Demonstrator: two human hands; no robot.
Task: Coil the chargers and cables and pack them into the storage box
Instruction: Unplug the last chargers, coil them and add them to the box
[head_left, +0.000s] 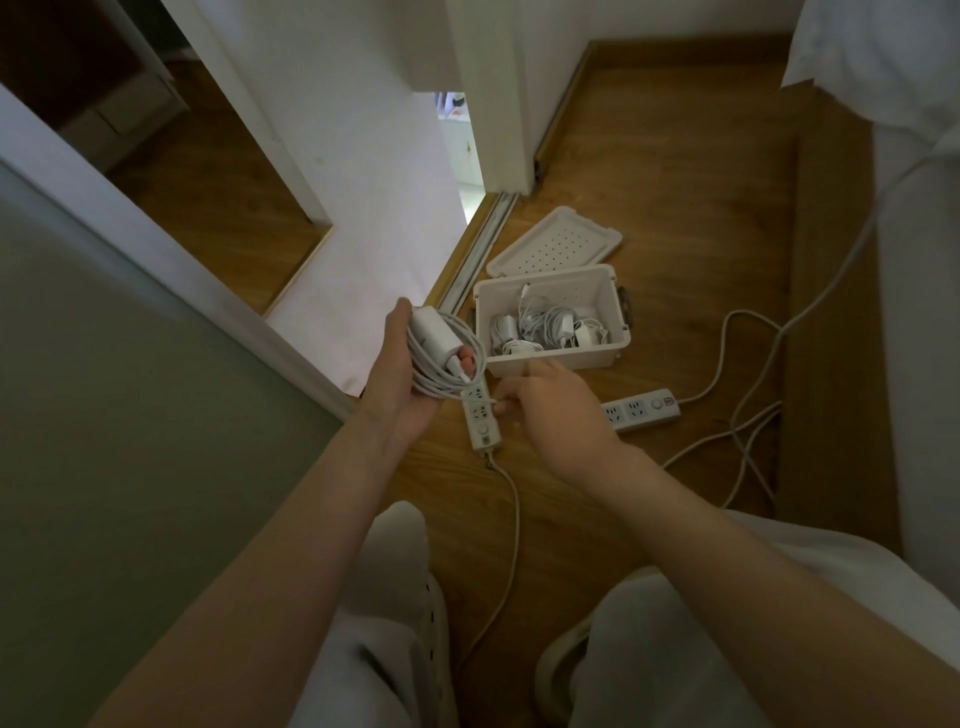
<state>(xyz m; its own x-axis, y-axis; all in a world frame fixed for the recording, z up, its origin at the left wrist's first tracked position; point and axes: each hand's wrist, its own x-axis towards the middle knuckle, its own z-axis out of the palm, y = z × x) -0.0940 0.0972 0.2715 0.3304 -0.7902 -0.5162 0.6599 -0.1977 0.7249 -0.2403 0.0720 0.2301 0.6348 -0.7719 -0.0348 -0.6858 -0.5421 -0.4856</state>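
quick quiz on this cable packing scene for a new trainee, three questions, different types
1. True or false: the storage box has its lid on.
2. Which hand holds the coiled charger?
3. Fill in: ___ power strips lie on the floor.

Key
1. False. The lid lies on the floor behind the open box.
2. The left hand. The right hand pinches the cable end.
3. Two.
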